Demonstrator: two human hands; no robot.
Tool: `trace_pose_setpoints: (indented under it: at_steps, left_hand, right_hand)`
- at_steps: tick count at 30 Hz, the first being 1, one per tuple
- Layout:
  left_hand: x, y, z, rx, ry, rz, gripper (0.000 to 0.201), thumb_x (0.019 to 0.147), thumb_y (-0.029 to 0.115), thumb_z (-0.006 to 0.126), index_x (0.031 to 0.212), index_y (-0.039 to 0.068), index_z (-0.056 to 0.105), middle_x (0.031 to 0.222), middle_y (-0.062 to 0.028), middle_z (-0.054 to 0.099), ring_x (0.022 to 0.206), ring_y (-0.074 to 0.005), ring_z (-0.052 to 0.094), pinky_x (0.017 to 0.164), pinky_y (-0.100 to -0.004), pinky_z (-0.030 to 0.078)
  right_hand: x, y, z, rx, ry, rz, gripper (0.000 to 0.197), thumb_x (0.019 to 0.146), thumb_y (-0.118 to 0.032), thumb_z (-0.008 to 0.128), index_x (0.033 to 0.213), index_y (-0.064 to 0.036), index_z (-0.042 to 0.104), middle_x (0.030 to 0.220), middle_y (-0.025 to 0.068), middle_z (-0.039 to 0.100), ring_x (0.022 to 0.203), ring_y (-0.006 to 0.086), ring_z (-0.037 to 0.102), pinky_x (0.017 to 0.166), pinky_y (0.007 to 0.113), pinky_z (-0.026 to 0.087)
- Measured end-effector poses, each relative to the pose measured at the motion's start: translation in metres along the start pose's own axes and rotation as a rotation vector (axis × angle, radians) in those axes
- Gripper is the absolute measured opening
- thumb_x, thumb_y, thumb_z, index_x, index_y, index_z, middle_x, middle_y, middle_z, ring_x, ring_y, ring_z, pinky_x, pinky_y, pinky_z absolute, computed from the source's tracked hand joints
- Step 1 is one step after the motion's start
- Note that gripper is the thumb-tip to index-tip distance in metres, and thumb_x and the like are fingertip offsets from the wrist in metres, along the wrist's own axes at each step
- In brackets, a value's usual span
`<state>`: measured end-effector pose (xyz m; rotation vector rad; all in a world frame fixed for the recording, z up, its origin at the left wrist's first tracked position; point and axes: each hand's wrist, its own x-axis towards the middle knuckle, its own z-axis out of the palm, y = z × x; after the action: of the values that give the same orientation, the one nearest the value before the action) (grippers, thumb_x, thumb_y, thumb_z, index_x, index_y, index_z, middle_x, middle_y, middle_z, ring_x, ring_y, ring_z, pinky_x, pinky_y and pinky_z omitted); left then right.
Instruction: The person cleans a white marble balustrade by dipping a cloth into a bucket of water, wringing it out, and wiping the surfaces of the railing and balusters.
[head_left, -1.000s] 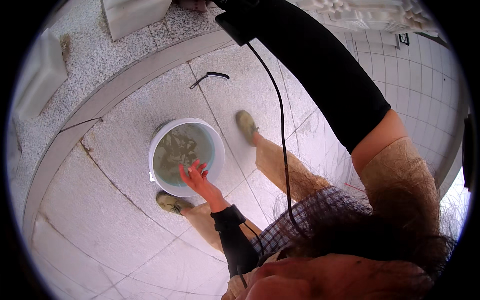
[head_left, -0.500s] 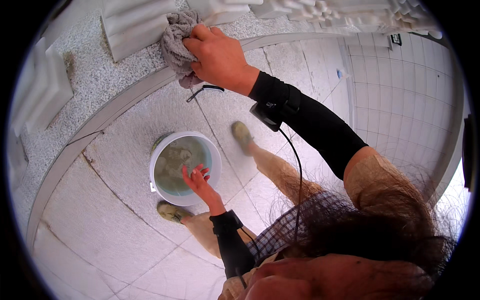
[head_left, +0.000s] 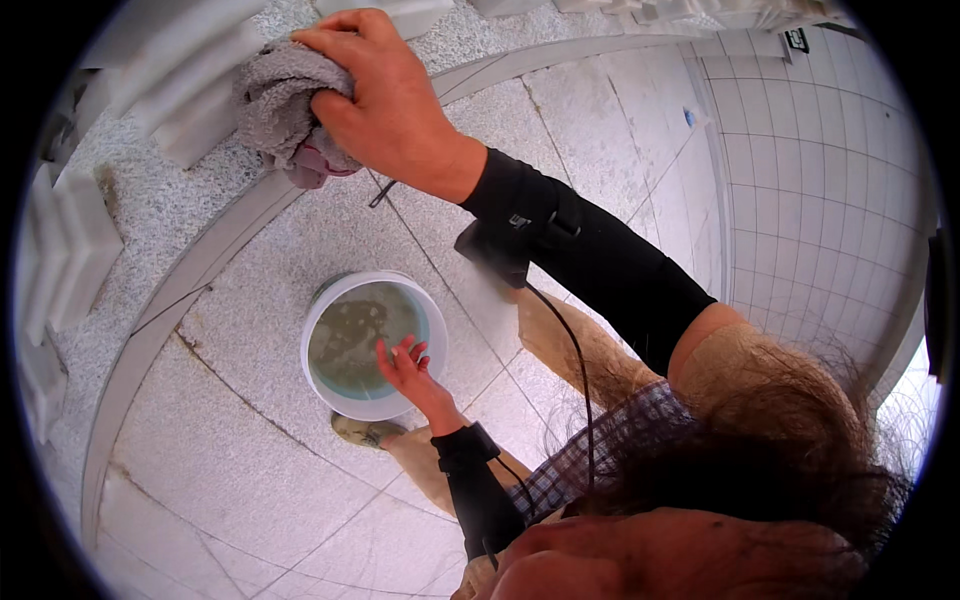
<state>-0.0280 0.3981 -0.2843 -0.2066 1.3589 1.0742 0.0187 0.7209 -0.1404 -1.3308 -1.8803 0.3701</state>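
Observation:
A bunched grey towel (head_left: 285, 100) is gripped in my right hand (head_left: 385, 110), which is raised at the upper left beside the stepped white stone blocks. A pinkish part of the cloth hangs below the fingers. Lower down, my left hand (head_left: 410, 372) hovers over the near right rim of a white bucket (head_left: 440, 335). Its fingers are loosely curled and apart, with nothing in them. Murky, greyish water (head_left: 360, 330) with patches of foam on its surface fills part of the bucket.
Stepped white stone pieces (head_left: 205, 100) stand on a speckled stone ledge (head_left: 150, 215) that curves round the left and top. A thin dark handle (head_left: 380, 193) lies on the paved floor (head_left: 270, 400) below the towel. A tiled surface (head_left: 810, 150) is at the right.
My right hand has carried the grey towel left and a little upward along the stone blocks. My left hand has shifted slightly to the right over the bucket, still holding nothing.

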Motion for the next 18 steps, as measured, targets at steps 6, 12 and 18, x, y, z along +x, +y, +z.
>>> trace_pose_setpoints:
  at_steps: [6,12,18]
  left_hand:
    - [-0.005,-0.011,-0.005,0.046,-0.027,-0.024,0.049,0.098,0.034,0.051,0.14,0.016,0.035,0.109,-0.0045,0.062,0.09,-0.015,0.056,0.081,-0.0318,0.037]
    - [-0.005,0.001,0.013,0.09,-0.066,0.029,0.051,0.098,0.036,0.05,0.141,0.014,0.034,0.108,-0.0035,0.062,0.089,-0.0141,0.055,0.081,-0.0304,0.037]
    - [-0.009,-0.001,0.007,0.11,-0.028,0.035,0.052,0.098,0.038,0.05,0.14,0.012,0.033,0.106,-0.0036,0.062,0.087,-0.0141,0.056,0.077,-0.0288,0.038]
  right_hand:
    - [-0.01,-0.002,-0.002,-0.278,-0.322,-0.012,0.042,0.068,-0.007,0.065,0.11,-0.0062,0.065,0.116,0.0078,0.058,0.097,0.0339,0.057,0.08,0.041,0.052]
    - [-0.031,0.012,-0.038,-0.108,-0.531,0.026,0.035,0.065,-0.002,0.063,0.099,-0.0056,0.067,0.11,0.0045,0.061,0.092,0.0308,0.06,0.076,0.039,0.051]
    - [0.003,-0.005,-0.056,0.061,-0.153,-0.109,0.036,0.066,0.003,0.06,0.099,-0.0075,0.066,0.106,0.0039,0.062,0.09,0.0272,0.06,0.074,0.033,0.051]
